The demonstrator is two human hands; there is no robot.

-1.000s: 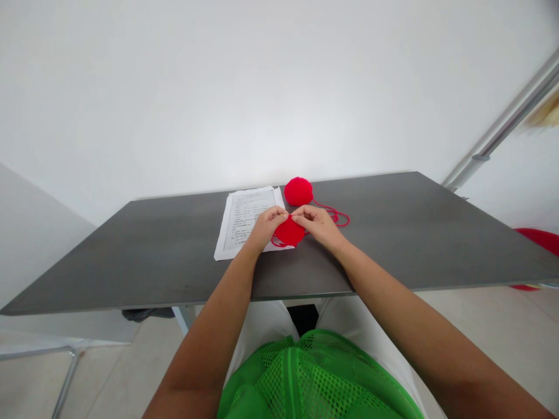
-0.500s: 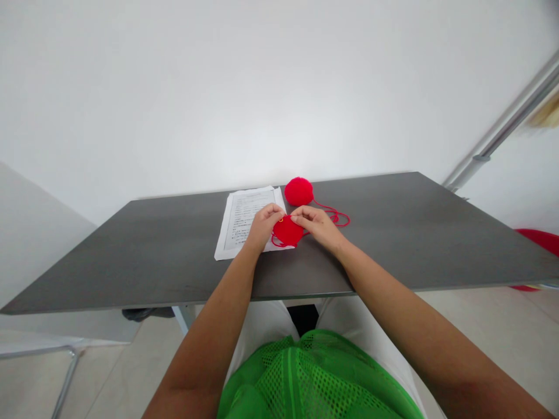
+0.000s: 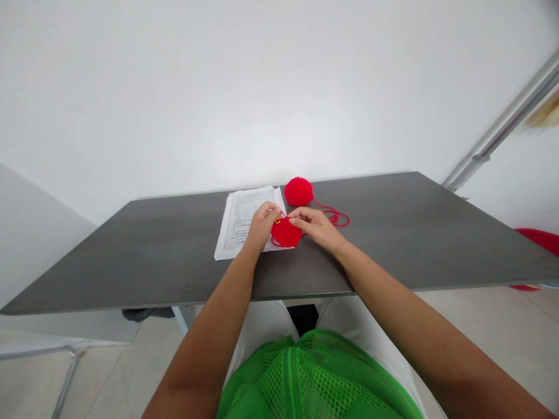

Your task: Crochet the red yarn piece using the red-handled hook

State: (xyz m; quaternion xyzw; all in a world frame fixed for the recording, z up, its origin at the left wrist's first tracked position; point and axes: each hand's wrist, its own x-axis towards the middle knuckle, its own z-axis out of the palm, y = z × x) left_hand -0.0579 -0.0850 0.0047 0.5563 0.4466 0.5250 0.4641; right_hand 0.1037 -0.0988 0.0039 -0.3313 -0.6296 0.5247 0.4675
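Note:
Between my two hands hangs a small, flat, roundish red piece of yarn work [image 3: 286, 234]; its stitches are too small to tell knit from crochet. My left hand [image 3: 263, 224] pinches at its upper left edge, beside a small yellow ring [image 3: 278, 220] like a stitch marker. At the upper right edge, the thumb and fingertips of my right hand [image 3: 315, 224] are closed on the piece. Whether a hook or needle is in the fingers cannot be made out. Just beyond the hands sits a red ball of yarn [image 3: 299, 192], its loose strand [image 3: 335, 218] looping on the tabletop.
A printed sheet of paper [image 3: 231, 233] lies partly under my left hand and the yarn piece. The dark grey table [image 3: 393, 233] backs onto a white wall [image 3: 279, 87]. Something red [image 3: 539, 240] stands past the table's right end.
The yarn piece has shifted slightly left and turned a little. My fingertips have drawn slightly apart, and more of the yellow ring shows. The yarn ball and paper stay in place.

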